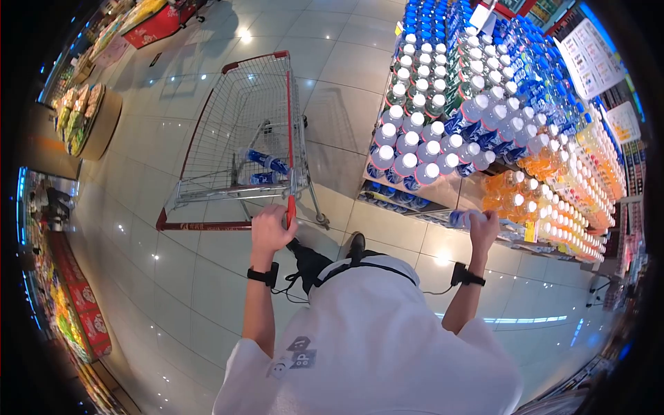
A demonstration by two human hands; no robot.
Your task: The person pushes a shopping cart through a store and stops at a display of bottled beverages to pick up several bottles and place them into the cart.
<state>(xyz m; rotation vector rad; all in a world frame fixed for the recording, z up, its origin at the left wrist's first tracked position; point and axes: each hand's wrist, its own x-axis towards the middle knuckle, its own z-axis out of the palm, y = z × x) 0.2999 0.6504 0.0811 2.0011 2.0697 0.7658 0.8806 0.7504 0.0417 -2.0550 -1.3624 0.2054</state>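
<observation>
My left hand (272, 228) is closed around the right end of the red handle of a shopping cart (238, 124). Inside the wire basket lie bottles with blue labels (268, 162), on their sides. Out to the right, my right hand (484, 229) grips a drink bottle (459, 219) with a blue label, tilted sideways, its top end covered by the fingers. That bottle is just in front of a display of white-capped bottles (408, 162) and orange drink bottles (505, 190). Black bands are strapped on both wrists.
Blue-wrapped bottles (529, 62) and price signs (588, 59) stand further back on the display. Round produce stand (100, 128) and red-fronted shelves (83, 297) line the left. A red bin (155, 28) is at the top left. Glossy tiles (159, 180) cover the floor.
</observation>
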